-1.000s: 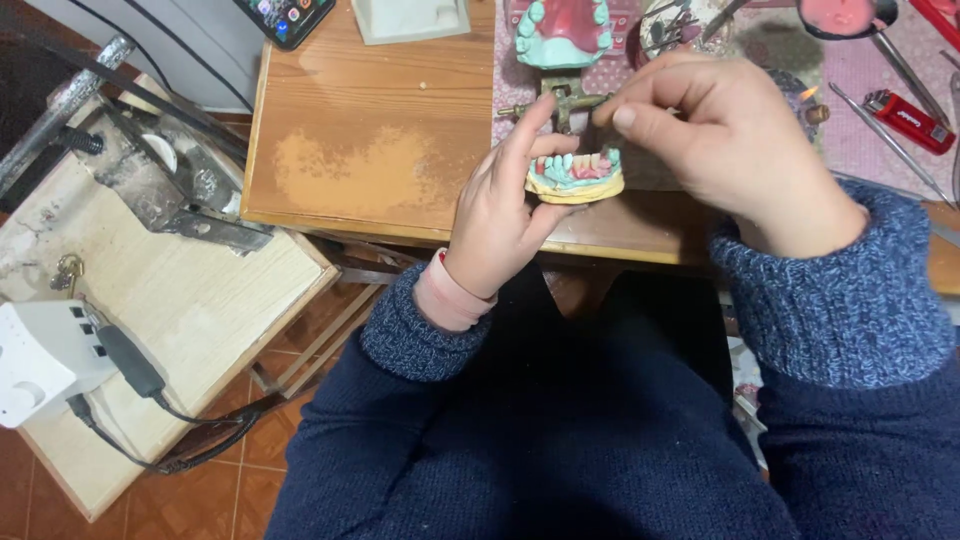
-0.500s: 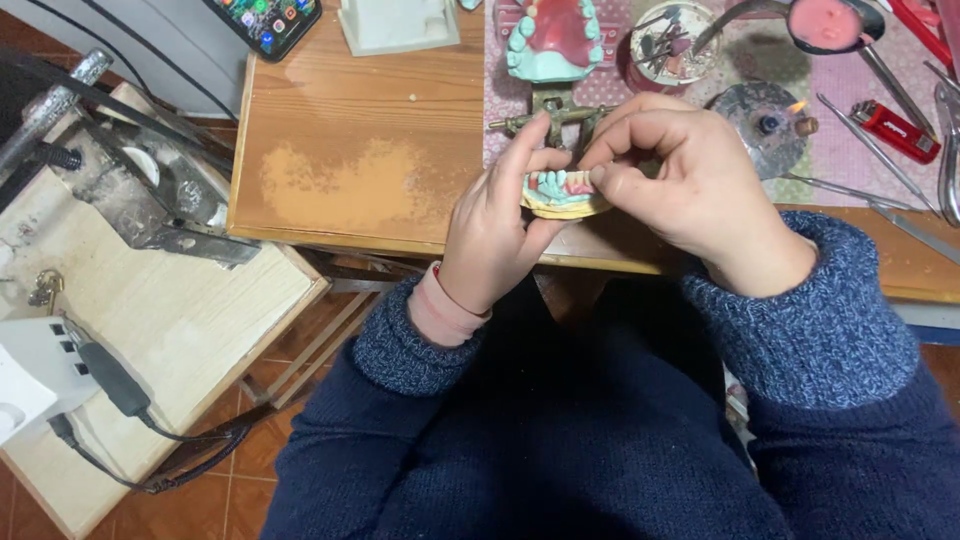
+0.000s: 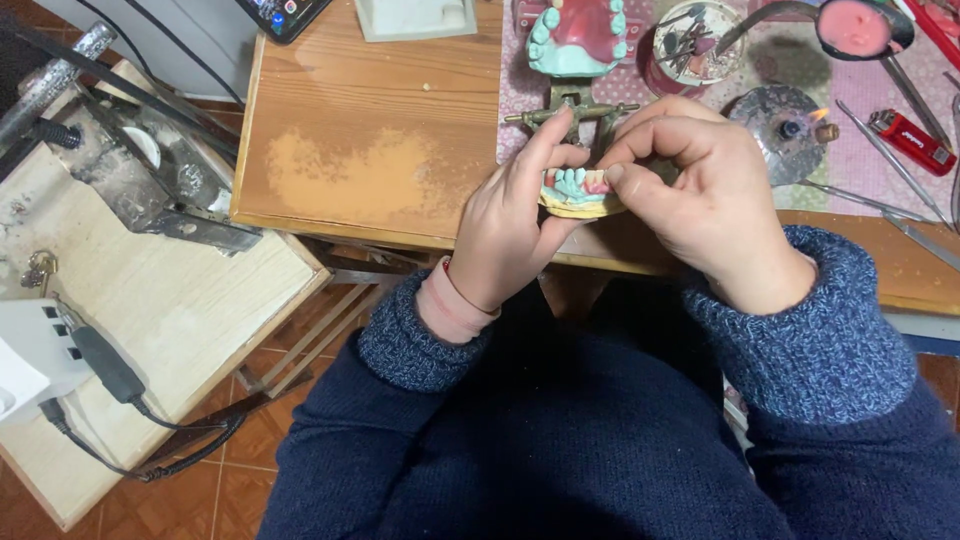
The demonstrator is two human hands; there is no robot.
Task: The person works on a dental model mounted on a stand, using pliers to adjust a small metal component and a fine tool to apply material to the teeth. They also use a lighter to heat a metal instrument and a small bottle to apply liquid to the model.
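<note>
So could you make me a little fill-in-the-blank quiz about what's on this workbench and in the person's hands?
1. Both hands, left hand and right hand, hold a small dental model with teal ____.
2. The red lighter lies on the ____ mat.
3. The small burner beside the right hand is ____.
4. The person's sweater sleeves are dark ____.

Missing words: teeth; pink; lit; blue
</note>
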